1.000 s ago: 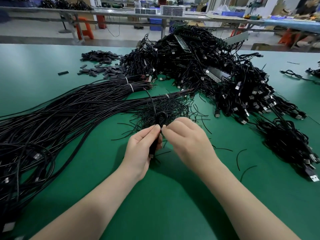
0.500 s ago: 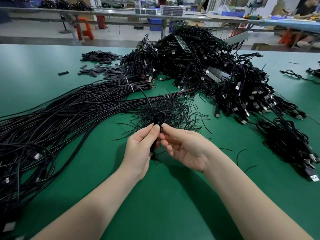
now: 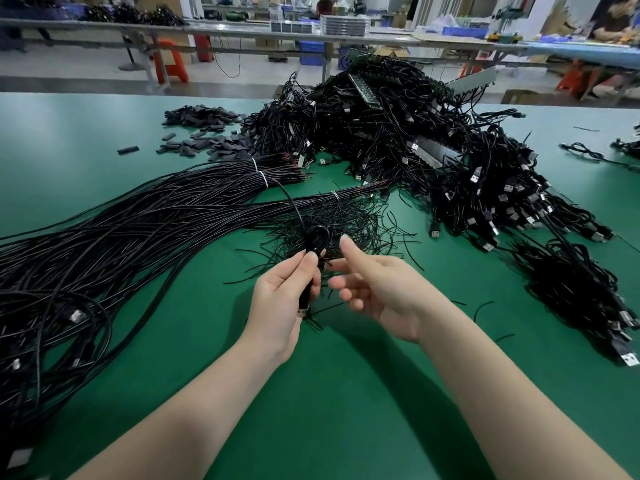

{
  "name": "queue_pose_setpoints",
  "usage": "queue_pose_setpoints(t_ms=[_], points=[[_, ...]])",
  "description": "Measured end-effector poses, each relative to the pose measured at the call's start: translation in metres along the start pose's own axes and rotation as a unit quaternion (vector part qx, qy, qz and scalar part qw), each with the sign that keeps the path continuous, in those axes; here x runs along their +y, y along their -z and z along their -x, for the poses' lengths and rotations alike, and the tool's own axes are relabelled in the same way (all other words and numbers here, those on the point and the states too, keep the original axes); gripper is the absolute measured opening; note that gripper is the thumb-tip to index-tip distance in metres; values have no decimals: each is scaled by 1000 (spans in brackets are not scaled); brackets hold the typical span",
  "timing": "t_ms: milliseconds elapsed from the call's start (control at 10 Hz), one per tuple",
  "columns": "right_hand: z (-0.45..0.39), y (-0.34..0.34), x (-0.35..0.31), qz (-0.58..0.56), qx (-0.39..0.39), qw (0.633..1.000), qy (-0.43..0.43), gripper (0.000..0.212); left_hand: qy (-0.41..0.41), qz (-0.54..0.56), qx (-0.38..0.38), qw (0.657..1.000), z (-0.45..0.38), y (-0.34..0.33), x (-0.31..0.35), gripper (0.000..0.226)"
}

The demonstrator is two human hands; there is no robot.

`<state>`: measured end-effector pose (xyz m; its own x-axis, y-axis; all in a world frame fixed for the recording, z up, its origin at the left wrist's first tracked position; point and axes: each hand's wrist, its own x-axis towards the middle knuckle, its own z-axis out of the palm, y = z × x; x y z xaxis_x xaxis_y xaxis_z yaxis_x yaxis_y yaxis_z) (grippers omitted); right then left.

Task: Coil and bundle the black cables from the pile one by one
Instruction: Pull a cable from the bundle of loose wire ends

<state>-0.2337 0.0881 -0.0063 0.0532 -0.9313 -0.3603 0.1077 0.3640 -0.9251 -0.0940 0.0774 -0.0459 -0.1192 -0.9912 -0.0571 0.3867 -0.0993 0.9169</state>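
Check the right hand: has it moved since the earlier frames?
Yes. The right hand has let go and drawn off rightward, opening away from the cable loop the left hand grips.

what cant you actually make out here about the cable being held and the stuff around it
Head view, the only one:
- Cable in the left hand: the fingers cover its middle, so the number of turns is unclear.
- Its free end runs into the long bundles and is lost among them.
- Right hand: motion-blurred, so whether it pinches a thin tie cannot be told.
- Tangled pile: single cables cannot be separated.
- Bundles continue past the left edge.
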Motion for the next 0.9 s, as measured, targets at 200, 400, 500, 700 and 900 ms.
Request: queue_pose_setpoints(t_ms=[200, 400, 500, 700, 900], points=[[2, -7, -2, -145, -77, 979, -120, 20, -2, -6, -22, 1000, -1, 0, -3, 19], [-3, -10, 8, -52, -10, 994, 96, 9, -12, -12, -15, 1000, 0, 0, -2, 17], [-9, 0, 13, 411, 140, 758, 487, 19, -2, -12, -8, 1000, 0, 0, -1, 19], [-9, 3, 14, 366, 135, 819, 420, 10, 1, 21, -1, 1000, -1, 1, -1, 14], [-3, 3, 4, 0, -3, 1000, -30, 33, -27, -26, -11, 999, 0, -1, -3, 16]])
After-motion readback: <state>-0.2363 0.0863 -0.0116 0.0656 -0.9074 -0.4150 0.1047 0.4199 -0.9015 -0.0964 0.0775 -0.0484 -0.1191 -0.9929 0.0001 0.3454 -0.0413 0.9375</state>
